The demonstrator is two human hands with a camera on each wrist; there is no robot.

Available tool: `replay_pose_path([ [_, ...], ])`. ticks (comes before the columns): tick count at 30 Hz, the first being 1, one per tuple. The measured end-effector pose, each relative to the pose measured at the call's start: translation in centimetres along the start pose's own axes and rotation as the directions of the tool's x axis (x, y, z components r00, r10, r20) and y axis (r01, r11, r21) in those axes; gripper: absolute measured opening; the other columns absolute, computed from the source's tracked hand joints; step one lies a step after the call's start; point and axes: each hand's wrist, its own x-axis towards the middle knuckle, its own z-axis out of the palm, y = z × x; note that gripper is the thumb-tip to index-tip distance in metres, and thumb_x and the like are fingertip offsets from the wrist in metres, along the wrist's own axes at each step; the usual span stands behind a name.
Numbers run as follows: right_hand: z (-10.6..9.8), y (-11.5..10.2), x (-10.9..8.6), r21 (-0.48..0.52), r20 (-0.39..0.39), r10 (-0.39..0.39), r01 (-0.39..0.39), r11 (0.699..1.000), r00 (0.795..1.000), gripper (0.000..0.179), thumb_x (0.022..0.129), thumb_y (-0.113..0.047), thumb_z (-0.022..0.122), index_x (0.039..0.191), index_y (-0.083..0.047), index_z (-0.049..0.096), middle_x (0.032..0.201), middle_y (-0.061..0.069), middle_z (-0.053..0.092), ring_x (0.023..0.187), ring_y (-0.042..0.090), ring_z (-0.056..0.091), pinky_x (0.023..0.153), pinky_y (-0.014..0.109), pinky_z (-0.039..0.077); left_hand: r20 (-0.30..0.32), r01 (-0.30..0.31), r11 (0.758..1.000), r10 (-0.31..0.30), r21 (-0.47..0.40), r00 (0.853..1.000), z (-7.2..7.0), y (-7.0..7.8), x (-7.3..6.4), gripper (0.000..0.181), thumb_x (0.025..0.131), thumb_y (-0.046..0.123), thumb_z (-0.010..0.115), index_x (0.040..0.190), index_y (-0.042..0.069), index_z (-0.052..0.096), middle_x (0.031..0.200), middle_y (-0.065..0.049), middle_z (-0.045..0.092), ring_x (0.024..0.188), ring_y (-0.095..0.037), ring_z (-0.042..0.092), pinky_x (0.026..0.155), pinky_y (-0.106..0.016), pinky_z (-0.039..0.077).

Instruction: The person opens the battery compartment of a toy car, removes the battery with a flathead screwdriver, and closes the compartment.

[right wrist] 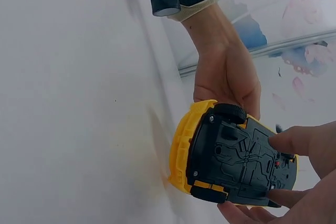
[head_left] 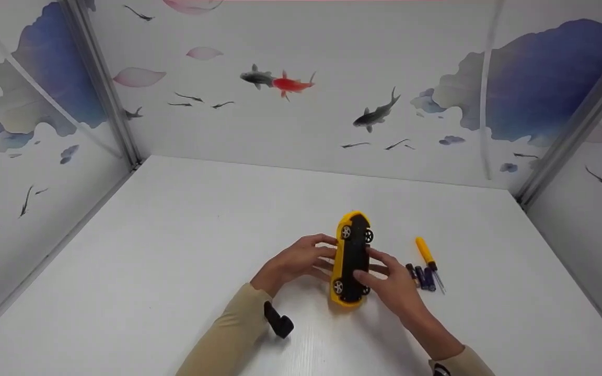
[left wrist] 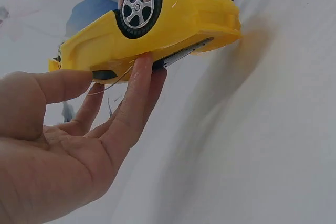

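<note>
A yellow toy car (head_left: 352, 261) is held above the white table with its black underside turned up toward the head camera. My left hand (head_left: 303, 258) grips its left side, thumb and fingers on the yellow body (left wrist: 173, 17). From the other side my right hand (head_left: 392, 282) holds it, the thumb lying on the black underside (right wrist: 231, 150) and fingers along the edge. Molded lines and small screws show on that underside in the right wrist view. Close to the left fingers, a thin pale wire (left wrist: 113, 92) curves out by the car.
Right of the hands, a yellow-handled screwdriver (head_left: 424, 250) lies on the white table (head_left: 175, 250) beside several dark batteries (head_left: 420, 277). Printed panels with fish and petals (head_left: 301, 120) stand along the back and both sides. A black wrist camera (head_left: 280, 322) sits on the left sleeve.
</note>
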Motion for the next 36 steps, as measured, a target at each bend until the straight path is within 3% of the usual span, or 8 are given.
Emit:
replay_pose_path([
  [5, 0.33, 0.04, 0.09, -0.012, 0.029, 0.017, -0.017, 1.000, 0.999, 0.084, 0.087, -0.039, 0.078, 0.155, -0.015, 0.037, 0.158, 0.019, 0.035, 0.140, 0.040, 0.046, 0.107, 0.054, 0.048, 0.039, -0.020, 1.000, 0.020, 0.023, 0.999, 0.24, -0.01, -0.20, 0.046, 0.101, 0.031, 0.060, 0.140, 0.008, 0.054, 0.124, -0.014, 0.067, 0.105, -0.027, 0.071, 0.088, -0.041, 0.061],
  [16, 0.71, 0.23, 0.17, -0.004, 0.032, 0.034, -0.033, 0.999, 0.999, 0.089, 0.083, -0.043, 0.080, 0.155, -0.014, 0.036, 0.157, 0.019, 0.039, 0.139, 0.040, 0.047, 0.108, 0.054, 0.048, 0.152, -0.003, 1.000, -0.001, 0.028, 0.988, 0.45, -0.17, -0.19, 0.040, 0.106, 0.030, 0.049, 0.135, 0.005, 0.061, 0.122, -0.013, 0.068, 0.108, -0.026, 0.069, 0.092, -0.044, 0.060],
  [24, 0.66, 0.00, 0.27, 0.038, 0.055, 0.043, -0.045, 0.998, 0.998, 0.083, 0.088, -0.033, 0.076, 0.156, -0.013, 0.034, 0.158, 0.019, 0.038, 0.140, 0.041, 0.046, 0.109, 0.055, 0.047, 0.225, 0.015, 0.999, -0.004, -0.046, 0.974, 0.59, -0.37, 0.05, 0.048, 0.107, 0.033, 0.047, 0.145, 0.005, 0.047, 0.130, -0.015, 0.062, 0.114, -0.027, 0.064, 0.102, -0.047, 0.054],
  [30, 0.38, -0.20, 0.11, 0.037, 0.051, 0.048, -0.050, 0.998, 0.998, 0.083, 0.087, -0.035, 0.078, 0.155, -0.014, 0.036, 0.159, 0.020, 0.037, 0.142, 0.042, 0.043, 0.110, 0.055, 0.046, 0.227, 0.021, 0.995, 0.001, -0.095, 0.974, 0.75, -0.27, 0.05, 0.050, 0.106, 0.034, 0.047, 0.145, 0.002, 0.045, 0.128, -0.015, 0.061, 0.112, -0.025, 0.063, 0.106, -0.048, 0.052],
  [36, 0.24, -0.56, -0.38, 0.047, -0.019, -0.015, 0.016, 0.999, 1.000, 0.072, 0.086, -0.025, 0.080, 0.148, -0.015, 0.046, 0.156, 0.016, 0.038, 0.140, 0.039, 0.046, 0.107, 0.051, 0.050, 0.186, 0.035, 0.994, -0.015, -0.107, 0.982, 0.93, -0.31, 0.27, 0.054, 0.103, 0.039, 0.053, 0.142, 0.002, 0.046, 0.127, -0.014, 0.058, 0.110, -0.026, 0.063, 0.105, -0.048, 0.052],
])
